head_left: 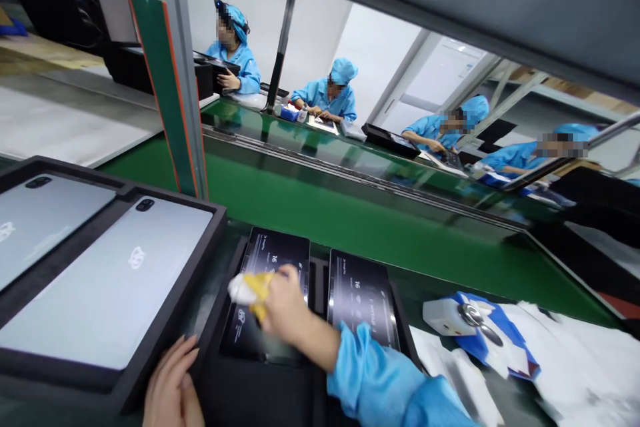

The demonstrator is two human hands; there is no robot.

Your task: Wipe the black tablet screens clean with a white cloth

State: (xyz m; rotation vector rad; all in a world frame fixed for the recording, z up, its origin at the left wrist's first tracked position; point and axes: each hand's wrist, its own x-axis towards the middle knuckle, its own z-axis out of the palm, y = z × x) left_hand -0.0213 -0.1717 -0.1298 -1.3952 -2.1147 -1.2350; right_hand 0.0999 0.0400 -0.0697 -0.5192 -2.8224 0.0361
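"16" shows on L dk tablet (pixel 275 252) & R dk tablet (pixel 357 290).

Right hand (pixel 287 307): held yellow-and-white cloth (pixel 244 290) over left dark-screened tablet (pixel 277 253) | left hand (pixel 173 387): lay, fingers extended, beside black tray (pixel 165 313) with two pale tablets (pixel 115 287), near left | second dark-screened tablet (pixel 357 287): just right | white bottle (pixel 443 317): farther right, near white paper (pixel 585 347) | far: four blue-capped co-workers (pixel 327 100) beyond green surface (pixel 310 193)
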